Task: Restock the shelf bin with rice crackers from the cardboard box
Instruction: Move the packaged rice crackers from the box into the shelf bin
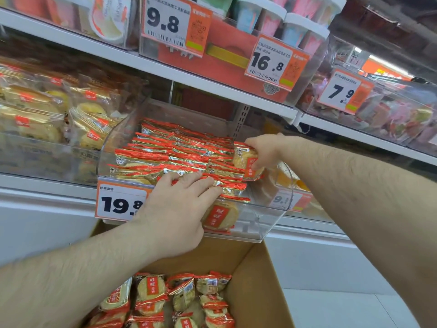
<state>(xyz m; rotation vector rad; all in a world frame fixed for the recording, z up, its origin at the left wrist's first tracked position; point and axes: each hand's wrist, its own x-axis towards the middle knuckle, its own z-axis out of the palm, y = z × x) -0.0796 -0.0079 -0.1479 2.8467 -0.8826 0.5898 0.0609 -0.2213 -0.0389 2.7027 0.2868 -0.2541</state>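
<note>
A clear plastic shelf bin (pixel 264 223) at mid-frame holds several rows of red-and-silver rice cracker packets (pixel 170 150) standing on edge. My left hand (pixel 175 209) lies with straight fingers pressing on the front row of packets. My right hand (pixel 264 150) pinches one upright rice cracker packet (pixel 243 159) at the bin's right side. Below, an open cardboard box (pixel 255 280) contains several more loose packets (pixel 179 297).
A 19.8 price tag (pixel 120 202) hangs on the bin's front. To the left is a bin of yellow pastry packets (pixel 47 114). Shelves above carry tubs and tags reading 9.8 (pixel 165 22), 16.8 and 7.9. White shelf base lies below.
</note>
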